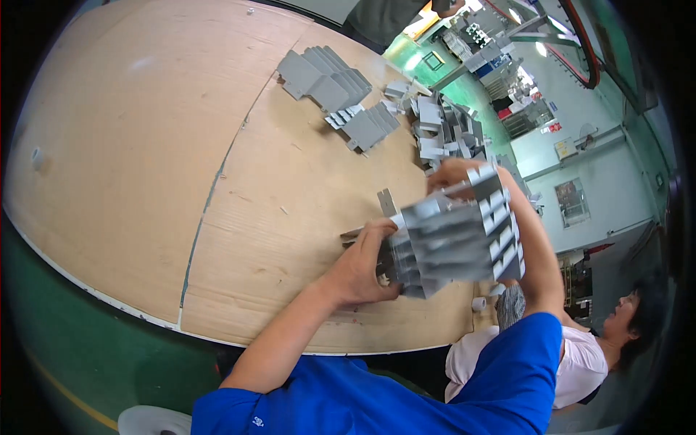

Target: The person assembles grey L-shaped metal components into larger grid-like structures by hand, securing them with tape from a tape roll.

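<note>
A stack of bent grey sheet-metal brackets [453, 235] is held up over the near right part of the table, its flanges fanned out in rows and partly smeared by motion. My left hand [360, 268] grips the stack's left end, thumb above and fingers beneath. Behind the stack's far edge, my right hand [451, 174] is curled, its fingertips partly hidden; what it pinches there cannot be made out. A narrow metal tab [387, 202] sticks out beyond my left thumb.
On the table [130, 167] rest a larger nested bracket stack [324, 78], a smaller one [368, 127] and a heap of loose brackets [446, 127]. A seated person [580, 362] is close on my right; another person [384, 22] stands across the table. Small white rolls [478, 304] lie near the edge.
</note>
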`<state>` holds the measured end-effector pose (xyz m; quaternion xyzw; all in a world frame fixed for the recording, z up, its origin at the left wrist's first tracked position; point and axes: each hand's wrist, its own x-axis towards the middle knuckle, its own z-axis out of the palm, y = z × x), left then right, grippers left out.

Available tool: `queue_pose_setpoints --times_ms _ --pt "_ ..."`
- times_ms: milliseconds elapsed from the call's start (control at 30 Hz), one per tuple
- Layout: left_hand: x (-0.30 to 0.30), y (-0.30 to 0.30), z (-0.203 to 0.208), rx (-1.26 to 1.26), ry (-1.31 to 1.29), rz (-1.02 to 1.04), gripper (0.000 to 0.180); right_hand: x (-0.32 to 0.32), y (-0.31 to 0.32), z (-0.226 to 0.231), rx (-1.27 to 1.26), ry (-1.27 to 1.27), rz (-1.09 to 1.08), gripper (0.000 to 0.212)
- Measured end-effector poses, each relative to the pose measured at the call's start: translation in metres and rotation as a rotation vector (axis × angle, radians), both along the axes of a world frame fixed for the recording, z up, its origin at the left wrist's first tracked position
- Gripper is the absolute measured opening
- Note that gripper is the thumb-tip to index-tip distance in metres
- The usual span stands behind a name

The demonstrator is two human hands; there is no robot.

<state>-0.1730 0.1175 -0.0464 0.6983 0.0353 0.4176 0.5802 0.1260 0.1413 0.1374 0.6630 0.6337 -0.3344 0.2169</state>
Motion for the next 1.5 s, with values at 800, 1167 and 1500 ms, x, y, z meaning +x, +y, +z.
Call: queue_pose_setpoints --times_ms 800,1167,1500 --pt "0.051 -0.013 -0.004 0.134 0.003 -0.128 0.082 -0.219 -0.079 0.037 0.795 -0.586 0.556 0.003" --pt "0.032 -0.012 0.014 0.278 -0.173 -0.153 0.077 -0.059 -0.012 0.047 0.114 -0.334 0.437 0.038" --pt "0.042 0.005 0.019 0.255 -0.141 -0.109 0.074 0.039 -0.17 -0.038 0.461 0.109 0.217 0.02"
